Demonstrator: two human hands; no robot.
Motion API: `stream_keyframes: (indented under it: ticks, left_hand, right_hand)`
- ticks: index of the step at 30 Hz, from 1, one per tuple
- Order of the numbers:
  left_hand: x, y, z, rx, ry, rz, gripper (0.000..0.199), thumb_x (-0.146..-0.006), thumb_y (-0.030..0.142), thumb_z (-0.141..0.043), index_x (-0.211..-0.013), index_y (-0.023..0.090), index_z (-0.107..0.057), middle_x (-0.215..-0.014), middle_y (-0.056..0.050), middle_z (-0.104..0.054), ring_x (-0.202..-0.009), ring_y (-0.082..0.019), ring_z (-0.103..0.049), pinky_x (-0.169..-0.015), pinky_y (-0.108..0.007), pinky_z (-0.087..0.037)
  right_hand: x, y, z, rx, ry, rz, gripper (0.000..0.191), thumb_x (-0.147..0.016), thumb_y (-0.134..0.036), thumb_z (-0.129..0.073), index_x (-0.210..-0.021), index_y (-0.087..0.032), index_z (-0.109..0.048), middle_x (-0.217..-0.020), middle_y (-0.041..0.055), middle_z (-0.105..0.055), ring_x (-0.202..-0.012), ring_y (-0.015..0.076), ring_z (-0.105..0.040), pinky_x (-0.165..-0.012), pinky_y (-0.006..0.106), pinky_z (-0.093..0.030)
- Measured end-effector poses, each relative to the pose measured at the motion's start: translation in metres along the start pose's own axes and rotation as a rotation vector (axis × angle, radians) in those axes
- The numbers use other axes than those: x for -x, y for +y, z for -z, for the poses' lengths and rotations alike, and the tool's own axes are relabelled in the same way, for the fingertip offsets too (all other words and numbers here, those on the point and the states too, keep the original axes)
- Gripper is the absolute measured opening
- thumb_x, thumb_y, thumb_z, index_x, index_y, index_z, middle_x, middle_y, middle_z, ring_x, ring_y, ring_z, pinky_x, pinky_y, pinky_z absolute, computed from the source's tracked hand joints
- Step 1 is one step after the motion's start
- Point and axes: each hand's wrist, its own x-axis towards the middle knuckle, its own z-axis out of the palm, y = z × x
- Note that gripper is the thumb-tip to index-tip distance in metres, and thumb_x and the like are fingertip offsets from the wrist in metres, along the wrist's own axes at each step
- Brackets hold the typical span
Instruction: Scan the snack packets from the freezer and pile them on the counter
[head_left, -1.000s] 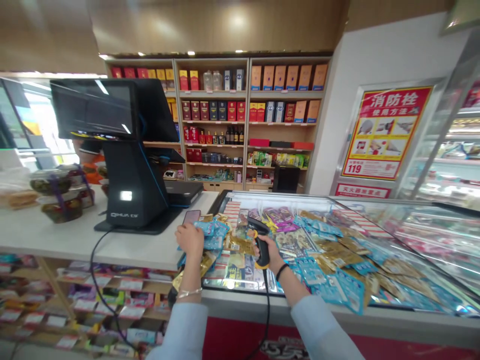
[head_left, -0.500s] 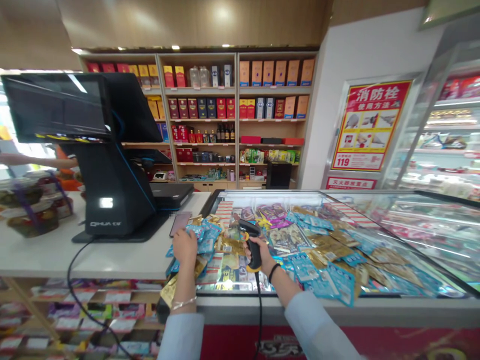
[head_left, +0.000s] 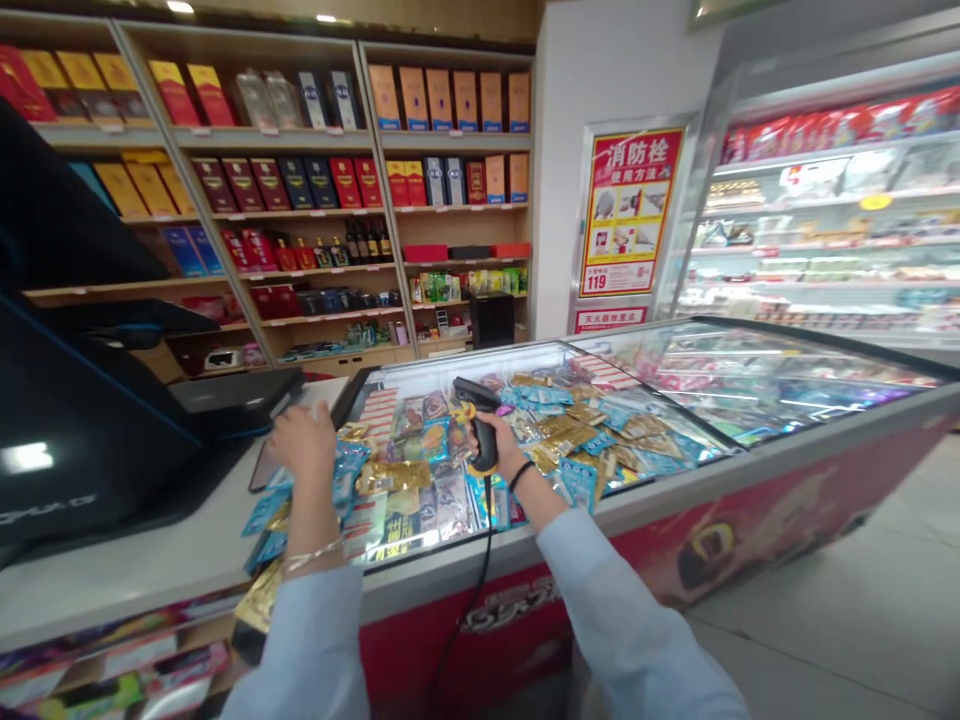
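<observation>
My right hand (head_left: 491, 445) is wrapped round the grip of a black and yellow barcode scanner (head_left: 478, 400), its cable hanging down in front of the freezer. Under the scanner, blue and gold snack packets (head_left: 562, 435) lie spread over the freezer's glass top (head_left: 442, 545). My left hand (head_left: 304, 445) is over the counter's right edge, fingers apart and bent forward, their tips partly hidden. Beside and beneath it are a phone (head_left: 264, 468) and a heap of blue and gold snack packets (head_left: 270, 515); I see nothing held in it.
A black checkout terminal (head_left: 82, 420) stands on the white counter (head_left: 112, 585) at left. Shelves of boxed bottles (head_left: 285, 185) line the back wall. A lit refrigerated display (head_left: 825, 220) stands at right, beyond the red-fronted chest freezer (head_left: 645, 570).
My view has swung right and down. The scanner stays in my right hand, while fewer packets lie near the freezer's front edge. My left hand now sits nearer the phone, off the blue packets.
</observation>
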Motion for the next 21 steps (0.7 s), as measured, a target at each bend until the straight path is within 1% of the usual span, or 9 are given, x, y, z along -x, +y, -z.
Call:
stream_keyframes:
  ticks: [3,6,9,11,14,17,19,21]
  left_hand:
    - [0.015,0.044,-0.009,0.057,-0.04,-0.064,0.05,-0.093,0.045,-0.039,-0.118,0.006,-0.056,-0.115,-0.024,-0.061,-0.107,-0.037,-0.059,-0.09,-0.047,-0.045]
    - [0.032,0.088,-0.025,0.15,-0.076,-0.124,0.055,-0.092,0.046,-0.043,-0.126,0.003,-0.049,-0.115,-0.024,-0.061,-0.108,-0.036,-0.059,-0.09,-0.046,-0.046]
    - [0.047,0.125,-0.045,0.278,-0.091,-0.229,0.056,-0.091,0.044,-0.045,-0.129,0.002,-0.044,-0.118,-0.025,-0.06,-0.112,-0.035,-0.058,-0.093,-0.045,-0.045]
    - [0.058,0.145,-0.06,0.381,-0.097,-0.299,0.055,-0.091,0.042,-0.046,-0.129,0.002,-0.044,-0.118,-0.025,-0.06,-0.113,-0.034,-0.057,-0.094,-0.044,-0.045]
    - [0.081,0.169,-0.088,0.581,-0.154,-0.442,0.043,-0.092,0.036,-0.045,-0.126,0.008,-0.044,-0.116,-0.019,-0.062,-0.108,-0.028,-0.06,-0.094,-0.042,-0.046]
    - [0.11,0.187,-0.121,0.733,-0.273,-0.628,0.031,-0.092,0.026,-0.045,-0.121,0.015,-0.048,-0.112,-0.012,-0.064,-0.105,-0.023,-0.061,-0.096,-0.039,-0.046]
    - [0.129,0.195,-0.142,0.719,-0.348,-0.699,0.027,-0.09,0.02,-0.047,-0.116,0.017,-0.051,-0.111,-0.011,-0.064,-0.108,-0.022,-0.059,-0.097,-0.038,-0.045]
    - [0.145,0.202,-0.161,0.643,-0.417,-0.712,0.025,-0.089,0.018,-0.048,-0.113,0.016,-0.054,-0.112,-0.012,-0.064,-0.11,-0.022,-0.058,-0.098,-0.037,-0.044]
  right_hand:
    - [0.015,-0.044,0.016,0.02,0.032,0.083,0.02,-0.068,-0.035,-0.067,-0.073,-0.018,-0.057,-0.055,-0.002,-0.056,-0.04,0.0093,-0.044,-0.035,0.021,-0.035]
    - [0.031,-0.082,0.037,0.041,0.086,0.171,0.021,-0.066,-0.032,-0.067,-0.079,-0.018,-0.059,-0.061,-0.0025,-0.059,-0.041,0.0086,-0.046,-0.036,0.02,-0.037]
    - [0.042,-0.113,0.06,0.094,0.156,0.227,0.022,-0.066,-0.032,-0.068,-0.081,-0.018,-0.059,-0.063,-0.0024,-0.06,-0.041,0.0086,-0.047,-0.036,0.021,-0.038]
    - [0.049,-0.128,0.077,0.145,0.205,0.255,0.025,-0.066,-0.032,-0.069,-0.083,-0.018,-0.06,-0.063,-0.0025,-0.06,-0.041,0.0089,-0.048,-0.036,0.021,-0.039]
    - [0.058,-0.141,0.103,0.239,0.293,0.3,0.028,-0.066,-0.033,-0.071,-0.086,-0.018,-0.06,-0.062,-0.0031,-0.06,-0.041,0.0093,-0.049,-0.035,0.021,-0.039]
    - [0.066,-0.142,0.128,0.297,0.369,0.305,0.029,-0.064,-0.033,-0.073,-0.084,-0.017,-0.061,-0.061,-0.0027,-0.06,-0.04,0.0099,-0.049,-0.035,0.021,-0.039]
    - [0.071,-0.139,0.142,0.27,0.386,0.276,0.03,-0.063,-0.034,-0.074,-0.084,-0.017,-0.061,-0.061,-0.0025,-0.06,-0.041,0.0097,-0.049,-0.035,0.021,-0.039]
    - [0.075,-0.135,0.154,0.198,0.384,0.257,0.03,-0.063,-0.035,-0.074,-0.084,-0.018,-0.06,-0.062,-0.0028,-0.059,-0.042,0.009,-0.049,-0.035,0.02,-0.039]
